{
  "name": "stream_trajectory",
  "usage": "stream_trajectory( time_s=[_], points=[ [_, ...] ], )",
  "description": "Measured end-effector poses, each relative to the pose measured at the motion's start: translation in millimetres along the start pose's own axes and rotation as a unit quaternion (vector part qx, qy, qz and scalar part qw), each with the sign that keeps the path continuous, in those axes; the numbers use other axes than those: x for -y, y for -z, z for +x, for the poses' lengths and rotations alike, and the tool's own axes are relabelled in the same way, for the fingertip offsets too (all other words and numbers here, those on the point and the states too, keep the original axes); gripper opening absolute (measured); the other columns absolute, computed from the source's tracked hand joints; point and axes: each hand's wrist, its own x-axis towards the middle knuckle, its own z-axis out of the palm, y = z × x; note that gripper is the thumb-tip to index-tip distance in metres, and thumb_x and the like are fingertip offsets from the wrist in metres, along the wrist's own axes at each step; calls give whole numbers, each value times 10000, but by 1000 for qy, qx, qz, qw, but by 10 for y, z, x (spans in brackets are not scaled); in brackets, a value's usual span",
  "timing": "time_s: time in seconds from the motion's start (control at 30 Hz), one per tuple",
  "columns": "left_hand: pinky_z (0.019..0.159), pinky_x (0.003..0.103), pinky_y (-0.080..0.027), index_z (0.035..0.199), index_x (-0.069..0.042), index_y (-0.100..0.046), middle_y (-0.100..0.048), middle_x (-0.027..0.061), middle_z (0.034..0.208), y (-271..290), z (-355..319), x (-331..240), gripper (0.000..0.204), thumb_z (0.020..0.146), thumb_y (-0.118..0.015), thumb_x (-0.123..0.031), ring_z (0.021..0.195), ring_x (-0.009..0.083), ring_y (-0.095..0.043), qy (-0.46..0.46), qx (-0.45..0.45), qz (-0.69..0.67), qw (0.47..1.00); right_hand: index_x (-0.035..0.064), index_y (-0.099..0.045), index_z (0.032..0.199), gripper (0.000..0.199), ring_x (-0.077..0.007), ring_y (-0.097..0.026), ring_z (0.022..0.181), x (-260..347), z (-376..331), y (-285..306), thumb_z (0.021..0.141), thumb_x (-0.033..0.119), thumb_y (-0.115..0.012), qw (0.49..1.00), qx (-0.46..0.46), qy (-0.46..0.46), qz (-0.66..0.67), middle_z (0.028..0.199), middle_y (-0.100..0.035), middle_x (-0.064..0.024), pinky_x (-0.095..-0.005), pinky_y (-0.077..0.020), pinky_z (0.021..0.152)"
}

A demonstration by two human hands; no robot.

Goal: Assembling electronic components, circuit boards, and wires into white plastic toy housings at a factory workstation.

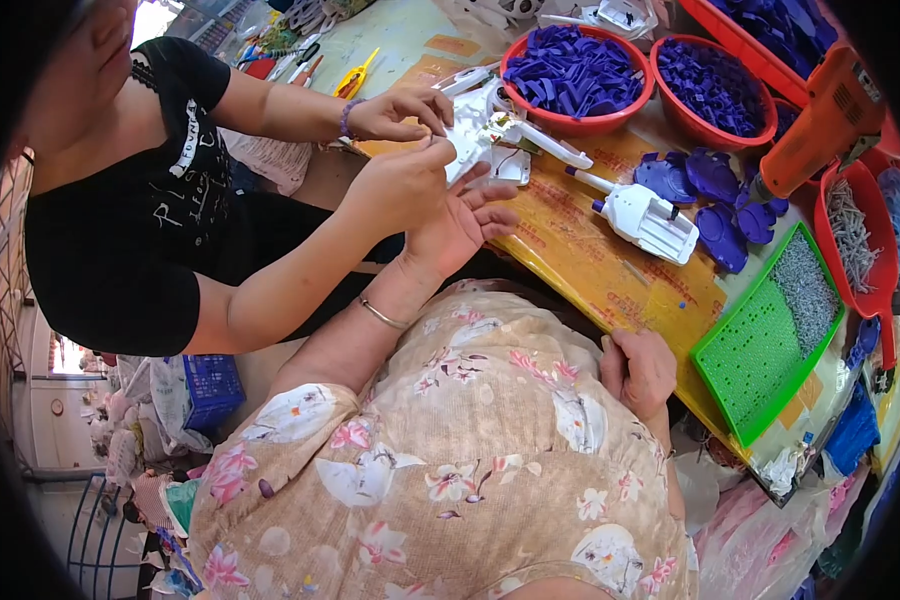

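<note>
My left hand (460,222) is palm up with its fingers spread, just beneath a co-worker's hands (420,140). Nothing rests on its palm. The co-worker's fingers pinch something small beside white plastic parts (465,125) at the table edge; what it is cannot be made out. My right hand (640,372) lies at the near edge of the table, its fingers loosely curled under and no object showing in it. Beyond it lies a white plastic housing (650,222) with a handle and purple bits. Several purple plastic shells (720,235) lie beside the housing.
Red bowls (577,125) hold purple pieces at the back. An orange power screwdriver (820,120) hangs at the right, above a green tray (760,360) with small screws. Further right is a red basket (860,290) of thin pale pieces. A yellow tool (358,75) lies far left.
</note>
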Motion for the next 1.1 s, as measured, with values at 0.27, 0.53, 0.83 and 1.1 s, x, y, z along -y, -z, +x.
stream_trajectory(
  time_s=[0.27, 0.53, 0.83, 1.1],
  points=[
    [874, 514, -480, 1297, 39, -442, -566, 287, 1174, -211, -403, -15, 773, 906, -352, -622, 981, 388, -624, 252, 67, 0, 965, 35, -355, 1397, 760, -269, -592, 921, 255, 458, -13, 827, 443, -649, 685, -153, -305, 644, 1193, -524, -227, -363, -506, 711],
    [738, 303, -507, 1149, 2, -605, -653, 77, 728, -765, -293, 1, 420, 955, -482, -350, 702, 190, -662, 167, 163, 412, 881, -73, -483, 1236, 624, -209, -601, 697, 1, 31, 212, 884, 433, -576, 795, 30, -272, 541, 768, -620, -149, -308, -492, 671],
    [520, 310, -416, 1039, 16, -604, -565, 99, 609, -911, -117, 315, 276, 850, -652, -178, 551, 173, -562, -18, 213, 692, 690, -54, -596, 949, 144, -132, -568, 646, 63, -498, 272, 815, -100, -575, 980, -120, -161, -5, 750, -607, -86, -228, -470, 606],
    [548, 379, -437, 1017, -50, -599, -578, 141, 636, -836, 67, 435, 282, 819, -671, -239, 606, 321, -576, -51, 221, 772, 594, -30, -621, 871, 111, -170, -559, 586, 80, -383, 212, 768, -70, -631, 982, -123, -130, -59, 703, -583, -106, -256, -456, 575]
  ],
)
